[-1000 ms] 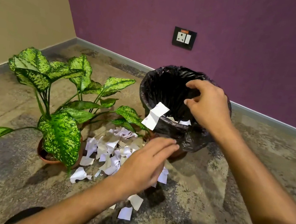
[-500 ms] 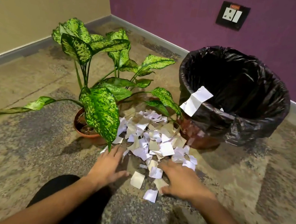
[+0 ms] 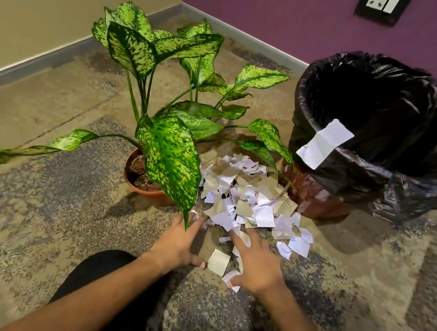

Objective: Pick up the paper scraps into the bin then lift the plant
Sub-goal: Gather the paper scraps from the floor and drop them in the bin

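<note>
Early stage: both hands, left (image 3: 180, 245) and right (image 3: 258, 269), lie spread and empty at the near edge of the scraps (image 3: 246, 201) heaped on the floor between plant (image 3: 162, 116) and bin (image 3: 389, 129); one scrap (image 3: 325, 143) drapes the bin's rim, plant unlifted.

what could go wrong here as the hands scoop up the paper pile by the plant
The left hand sits right under a drooping leaf of the plant, so a scoop may snag or bend it. One scrap already hangs over the rim of the bin; it could slip back to the floor. The paper scraps are many and loose, so the right hand may leave stragglers.
</note>
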